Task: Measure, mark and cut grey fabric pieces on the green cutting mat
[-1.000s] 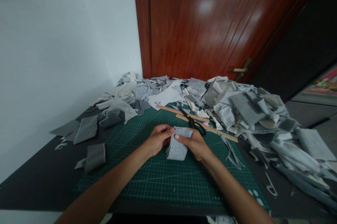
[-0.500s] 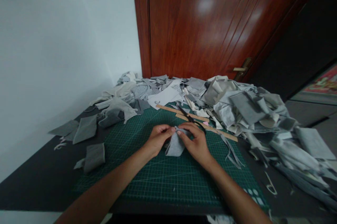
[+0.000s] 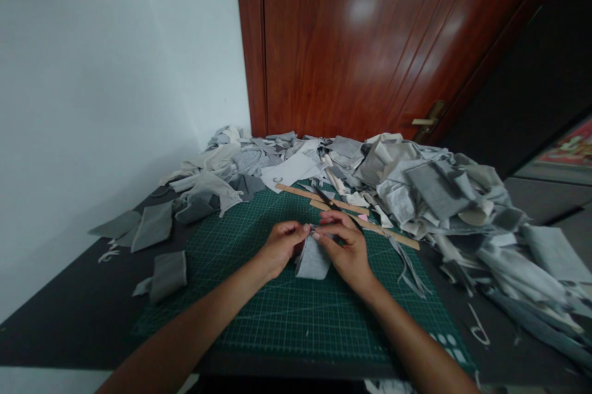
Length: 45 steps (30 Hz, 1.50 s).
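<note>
A small piece of grey fabric hangs between my two hands, over the green cutting mat. My left hand pinches its top edge between thumb and index finger. On the other side, my right hand grips the same top edge near the left fingertips, with its other fingers partly raised. The fabric looks folded, its lower edge hanging just above or on the mat; I cannot tell which. Just beyond my right hand lie black scissors, partly hidden by the fingers, across two wooden rulers.
Heaps of grey and white fabric scraps line the back and right of the black table. A white paper pattern lies behind the mat. Folded grey pieces sit at left, thin fabric strips at right. Behind stands a wooden door.
The fabric and my right hand have shifted slightly; the right fingers are lifted and spread a little more. Both hands keep hold of the top edge.
</note>
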### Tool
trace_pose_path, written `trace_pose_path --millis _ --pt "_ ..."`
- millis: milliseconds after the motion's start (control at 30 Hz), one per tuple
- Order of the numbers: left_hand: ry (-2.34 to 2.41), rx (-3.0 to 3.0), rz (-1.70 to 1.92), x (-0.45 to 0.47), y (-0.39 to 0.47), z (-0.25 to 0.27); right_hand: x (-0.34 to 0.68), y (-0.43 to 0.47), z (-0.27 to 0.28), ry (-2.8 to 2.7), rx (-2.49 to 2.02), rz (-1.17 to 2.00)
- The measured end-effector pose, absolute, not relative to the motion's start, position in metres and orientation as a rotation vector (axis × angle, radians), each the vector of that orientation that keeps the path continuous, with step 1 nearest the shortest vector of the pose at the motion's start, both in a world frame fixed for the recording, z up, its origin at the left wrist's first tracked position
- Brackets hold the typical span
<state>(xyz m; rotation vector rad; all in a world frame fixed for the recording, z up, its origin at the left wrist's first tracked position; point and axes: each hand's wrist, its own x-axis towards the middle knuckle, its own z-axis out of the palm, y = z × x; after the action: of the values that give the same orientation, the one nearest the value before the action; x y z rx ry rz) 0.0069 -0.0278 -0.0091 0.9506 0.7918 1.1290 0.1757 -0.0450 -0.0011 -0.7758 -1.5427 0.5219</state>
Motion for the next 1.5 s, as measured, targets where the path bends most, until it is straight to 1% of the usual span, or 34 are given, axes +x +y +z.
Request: trace_pose_path --millis 400,567,800,933,1067,1167,1267,1367,1500 --pt "0.801 1.063 1.101 0.004 -0.027 -0.015 0.172 -0.04 -0.004 -1.416 -0.799 0.796" --pt "0.801 1.145 1.115 0.003 -0.024 -0.017 0.172 -0.041 -0.003 -1.414 -0.852 0.807" --pt "0.749 1.297 1.177 0.001 -0.023 -0.007 0.171 -0.041 -0.005 -1.381 -0.915 0.774" --pt "0.737 1.444 1.314 0.001 -0.023 -0.006 0.171 -0.041 -0.005 -1.414 -0.902 0.694" --pt "0.787 1.553 1.426 0.0 -0.025 -0.004 0.175 -0.042 -0.003 -1.539 -0.888 0.439" --pt "0.805 1.592 1.445 -0.001 -0.027 -0.002 0.18 -0.043 -0.002 -1.647 -0.912 0.247" --pt "0.808 1.613 1.443 -0.002 -0.027 -0.001 0.183 -0.044 -0.002 -1.708 -0.927 0.126" --pt "0.805 1.619 1.442 -0.001 -0.027 -0.002 0.183 -0.045 -0.002 -1.735 -0.915 0.104" --pt "0.785 1.61 1.447 -0.001 -0.028 -0.003 0.181 -0.047 -0.001 -1.75 -0.837 0.209"
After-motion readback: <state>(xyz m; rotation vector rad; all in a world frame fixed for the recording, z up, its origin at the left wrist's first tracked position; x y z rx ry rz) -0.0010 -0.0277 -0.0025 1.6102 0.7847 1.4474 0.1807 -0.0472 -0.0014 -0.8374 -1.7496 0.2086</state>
